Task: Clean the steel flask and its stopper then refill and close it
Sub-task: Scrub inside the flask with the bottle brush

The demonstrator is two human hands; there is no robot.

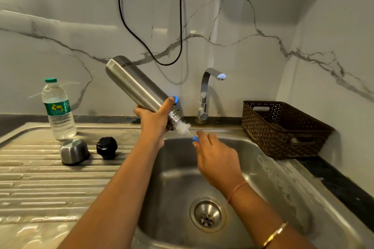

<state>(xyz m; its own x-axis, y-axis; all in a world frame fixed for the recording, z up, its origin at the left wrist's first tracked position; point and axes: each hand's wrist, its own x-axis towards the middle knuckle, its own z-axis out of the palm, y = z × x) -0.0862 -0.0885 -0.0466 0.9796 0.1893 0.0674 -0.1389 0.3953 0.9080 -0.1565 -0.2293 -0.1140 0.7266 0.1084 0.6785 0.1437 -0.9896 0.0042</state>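
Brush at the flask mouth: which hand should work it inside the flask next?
Right. The right hand pinches the brush, bristles at the flask mouth; the left hand is busy gripping the flask.

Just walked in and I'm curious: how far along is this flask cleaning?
Done: the flask is open; its steel cap and black stopper lie on the drainboard. In hand: the left hand holds the flask tilted over the sink, and the right hand holds a white brush at its mouth. Left, as it looks: cleaning the stopper, refilling, perhaps from the water bottle, and closing.
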